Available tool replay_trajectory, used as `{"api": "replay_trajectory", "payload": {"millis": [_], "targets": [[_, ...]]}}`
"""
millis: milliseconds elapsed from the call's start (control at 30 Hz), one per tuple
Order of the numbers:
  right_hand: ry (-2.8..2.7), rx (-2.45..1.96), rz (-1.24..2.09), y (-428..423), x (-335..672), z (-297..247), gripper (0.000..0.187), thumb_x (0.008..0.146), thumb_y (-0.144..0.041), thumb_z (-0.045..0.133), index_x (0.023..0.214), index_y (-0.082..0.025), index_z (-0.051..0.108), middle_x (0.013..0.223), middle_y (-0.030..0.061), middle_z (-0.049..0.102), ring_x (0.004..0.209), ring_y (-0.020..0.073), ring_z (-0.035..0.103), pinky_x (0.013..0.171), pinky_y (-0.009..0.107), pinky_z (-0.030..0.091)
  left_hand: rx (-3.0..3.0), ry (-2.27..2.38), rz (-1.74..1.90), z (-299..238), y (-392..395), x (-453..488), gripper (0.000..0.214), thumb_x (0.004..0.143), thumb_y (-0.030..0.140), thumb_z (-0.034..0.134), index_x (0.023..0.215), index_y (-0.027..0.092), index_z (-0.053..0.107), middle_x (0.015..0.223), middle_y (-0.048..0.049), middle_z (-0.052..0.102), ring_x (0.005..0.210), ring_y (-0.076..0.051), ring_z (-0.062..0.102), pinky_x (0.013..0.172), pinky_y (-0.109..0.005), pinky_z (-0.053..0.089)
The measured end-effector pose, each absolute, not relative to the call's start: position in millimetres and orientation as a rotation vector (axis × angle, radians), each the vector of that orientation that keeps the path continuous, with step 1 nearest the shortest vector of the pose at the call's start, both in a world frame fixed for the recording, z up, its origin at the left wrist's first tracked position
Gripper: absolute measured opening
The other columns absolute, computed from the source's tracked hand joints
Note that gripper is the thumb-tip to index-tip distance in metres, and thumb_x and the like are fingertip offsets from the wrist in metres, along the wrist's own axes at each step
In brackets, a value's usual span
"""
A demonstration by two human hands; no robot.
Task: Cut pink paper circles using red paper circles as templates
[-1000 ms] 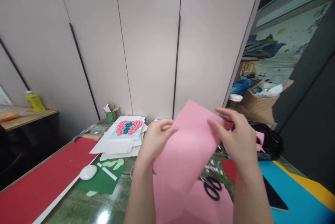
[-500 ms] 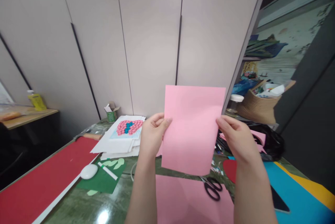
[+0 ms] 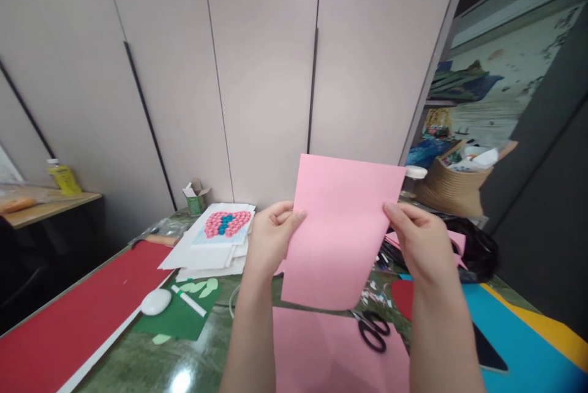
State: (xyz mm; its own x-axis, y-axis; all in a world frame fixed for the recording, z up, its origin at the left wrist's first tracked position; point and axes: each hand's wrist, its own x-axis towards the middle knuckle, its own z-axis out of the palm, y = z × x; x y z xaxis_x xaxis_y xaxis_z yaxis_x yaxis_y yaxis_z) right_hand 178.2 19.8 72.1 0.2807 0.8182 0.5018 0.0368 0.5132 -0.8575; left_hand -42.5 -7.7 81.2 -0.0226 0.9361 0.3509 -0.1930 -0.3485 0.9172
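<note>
The pink sheet (image 3: 340, 237) is held up in the air above the table (image 3: 114, 368), in front of the pale cabinet doors (image 3: 261, 62). The left hand (image 3: 272, 237) pinches its left edge, thumb flat on the near face and the other fingers curled behind or beside it. The right hand (image 3: 420, 239) pinches the right edge between thumb and fingers, a little above mid-height.

The sheet is taller than wide; its long axis runs upward, with the top tipped slightly to the right. Its broad face is turned to the wearer, the top edge slopes gently down toward the right, and the lower end bows a little. Whether that lower end touches anything is hard to tell.

Both forearms rise from the bottom of the view, well apart, the hands at about equal height with the palms facing inward. Between the forearms, another pink paper (image 3: 316, 347) lies on the table, bearing black-handled scissors (image 3: 373, 332) just below the raised sheet's lower edge.
</note>
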Motion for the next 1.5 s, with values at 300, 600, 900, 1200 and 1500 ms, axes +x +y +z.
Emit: {"api": "replay_trajectory", "payload": {"millis": [300,600,900,1200,1500], "targets": [[-1.200,-1.031,0.447,14.1,171.0,77.7,0.018,0.066,-0.036,0.066,0.063,-0.018,0.067,0.065,0.0007,0.064,0.067,0.0184,0.057,0.060,0.027,0.045,1.253,0.874,1.589,83.0,-8.1,-38.5,0.025,0.071,0.032,0.064,0.087,0.013,0.065,0.067,-0.0041,0.070,0.060,-0.017,0.063,0.055,-0.024,0.047],[-1.308,-1.025,0.547,17.9,175.5,74.7,0.019,0.065,-0.037,0.067,0.063,-0.018,0.066,0.066,0.0020,0.066,0.065,0.0182,0.058,0.059,0.027,0.047,1.211,0.776,1.645,78.7,-1.8,-40.0,0.026,0.069,0.033,0.065,0.086,0.013,0.065,0.071,-0.0045,0.071,0.064,-0.018,0.065,0.060,-0.027,0.049],[-1.253,-1.009,0.527,16.9,172.6,74.6,0.015,0.066,-0.033,0.068,0.061,-0.019,0.066,0.063,-0.0002,0.064,0.064,0.0161,0.057,0.059,0.025,0.045,1.226,0.767,1.631,76.6,-1.2,-40.8,0.022,0.071,0.031,0.064,0.086,0.014,0.065,0.071,-0.0033,0.070,0.062,-0.016,0.064,0.060,-0.026,0.049],[-1.379,-1.020,0.633,17.2,177.1,73.7,0.016,0.066,-0.034,0.068,0.063,-0.018,0.066,0.065,0.0004,0.065,0.064,0.0155,0.056,0.059,0.024,0.045,1.197,0.740,1.704,73.9,4.2,-43.3,0.023,0.071,0.031,0.065,0.085,0.013,0.065,0.072,-0.0052,0.071,0.065,-0.018,0.065,0.061,-0.026,0.048],[-1.372,-0.984,0.648,20.5,179.0,70.7,0.017,0.065,-0.035,0.069,0.066,-0.018,0.068,0.069,0.0015,0.068,0.066,0.0165,0.059,0.060,0.025,0.046,1.173,0.726,1.719,71.4,5.9,-41.3,0.023,0.071,0.030,0.065,0.087,0.014,0.065,0.075,-0.0053,0.071,0.065,-0.018,0.065,0.061,-0.026,0.048]]}}
